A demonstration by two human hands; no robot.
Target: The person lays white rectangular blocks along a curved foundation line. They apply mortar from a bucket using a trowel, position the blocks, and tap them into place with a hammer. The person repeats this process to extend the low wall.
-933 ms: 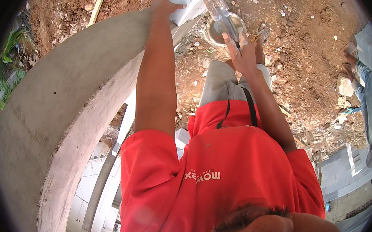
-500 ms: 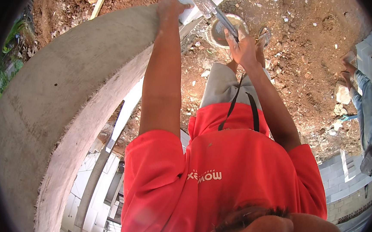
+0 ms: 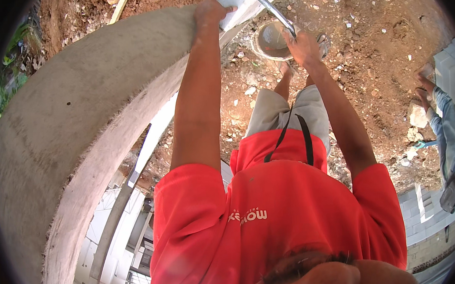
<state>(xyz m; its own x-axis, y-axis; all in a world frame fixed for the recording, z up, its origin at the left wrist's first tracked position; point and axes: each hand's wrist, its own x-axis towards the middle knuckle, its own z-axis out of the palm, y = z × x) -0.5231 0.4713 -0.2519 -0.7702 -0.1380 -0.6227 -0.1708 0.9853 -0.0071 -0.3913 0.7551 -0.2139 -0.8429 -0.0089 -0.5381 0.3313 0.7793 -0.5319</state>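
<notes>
My left hand (image 3: 209, 11) rests on top of the curved grey concrete wall (image 3: 91, 72), at the near end of a pale block (image 3: 236, 4). Its thumb stretches out onto the block; the other fingers are mostly hidden. With my right hand (image 3: 304, 48) I grip the lower end of a hammer-like tool (image 3: 273, 10) with a shiny metal shaft. The tool slants up and left, its head over the block and partly cut off by the top edge. Behind my right hand, a round bucket (image 3: 257, 47) with grey wet contents stands on the ground.
Reddish, stony soil (image 3: 370, 74) lies beyond the wall. A person in blue-grey trousers (image 3: 450, 126) is at the far right, near grey blocks (image 3: 451, 58) and pale rocks (image 3: 417, 115). A wooden strip (image 3: 120, 7) lies at the upper left.
The tool's head has moved up toward the top edge, and my right hand has shifted slightly right. My left hand has stayed on the wall.
</notes>
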